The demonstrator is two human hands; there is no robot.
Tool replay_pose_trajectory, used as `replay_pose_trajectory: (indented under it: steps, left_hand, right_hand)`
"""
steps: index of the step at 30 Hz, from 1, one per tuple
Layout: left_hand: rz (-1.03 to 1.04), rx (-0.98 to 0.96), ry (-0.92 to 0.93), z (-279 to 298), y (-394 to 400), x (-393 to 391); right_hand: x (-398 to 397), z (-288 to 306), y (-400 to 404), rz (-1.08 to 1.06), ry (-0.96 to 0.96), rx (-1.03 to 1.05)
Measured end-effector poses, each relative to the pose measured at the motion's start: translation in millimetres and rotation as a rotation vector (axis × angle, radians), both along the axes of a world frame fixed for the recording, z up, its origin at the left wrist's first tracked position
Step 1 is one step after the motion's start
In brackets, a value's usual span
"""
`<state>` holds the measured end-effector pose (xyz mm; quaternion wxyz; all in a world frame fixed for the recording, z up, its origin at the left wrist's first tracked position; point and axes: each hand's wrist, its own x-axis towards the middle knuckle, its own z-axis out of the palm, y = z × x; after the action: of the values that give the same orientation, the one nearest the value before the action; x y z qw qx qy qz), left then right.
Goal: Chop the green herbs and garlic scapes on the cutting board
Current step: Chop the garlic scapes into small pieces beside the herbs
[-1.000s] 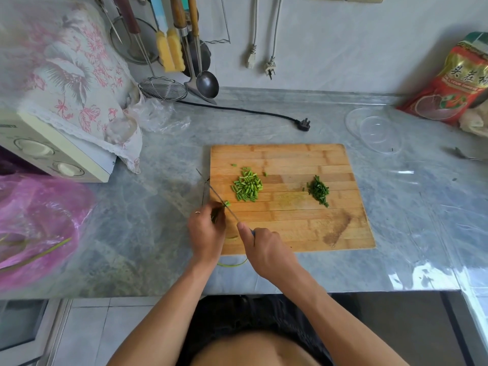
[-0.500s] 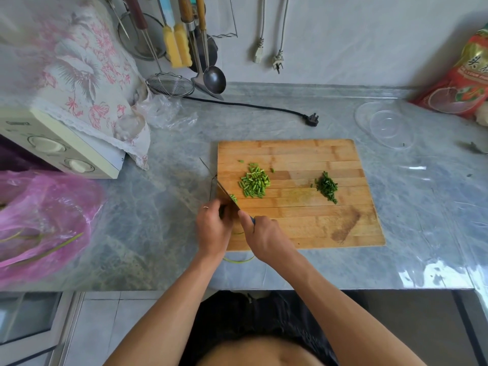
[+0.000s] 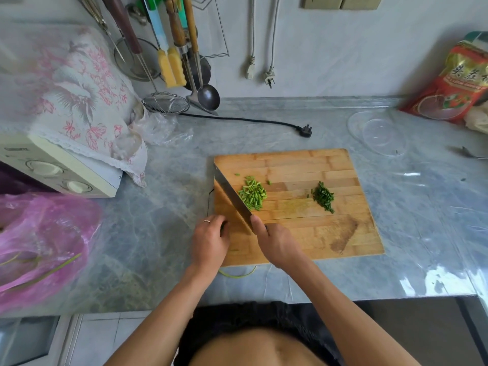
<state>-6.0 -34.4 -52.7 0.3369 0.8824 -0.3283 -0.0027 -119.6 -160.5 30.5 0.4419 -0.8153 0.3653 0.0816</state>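
A wooden cutting board (image 3: 303, 165) lies on the grey marble counter. On it sit a pile of light green chopped garlic scapes (image 3: 252, 192) and, to the right, a smaller pile of dark green chopped herbs (image 3: 323, 196). My right hand (image 3: 277, 241) grips the handle of a cleaver (image 3: 231, 196). Its blade is tilted, with the flat side showing, and it rests against the left side of the scape pile. My left hand (image 3: 210, 241) is at the board's left front, fingers curled down over a scape end that they mostly hide. A thin scape stem (image 3: 237, 274) trails off the board's front edge.
A clear plastic bowl (image 3: 377, 133) stands at the back right, near a red food bag (image 3: 454, 85). A black plug and cord (image 3: 305, 129) lie behind the board. A cloth-covered appliance (image 3: 60, 165) and a pink plastic bag (image 3: 39, 241) fill the left side. Utensils (image 3: 179, 64) hang on the wall.
The cleaver was edge-down, cutting beside my left fingers. Now it is tilted flat-side up and has slid right against the scape pile. My left hand stays curled at the board's left front.
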Motion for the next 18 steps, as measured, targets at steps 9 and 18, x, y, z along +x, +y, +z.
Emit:
replay_pose_trajectory:
  steps: [9,18]
  left_hand:
    - [0.047,-0.169,0.205,14.9,0.9,-1.0]
    - [0.217,-0.123,0.332,15.8,14.4,-2.3]
  right_hand:
    - [-19.1,8.2,-15.1,-0.126,-0.058,0.104]
    - [-17.6,5.7,-11.6,-0.108,-0.096,0.109]
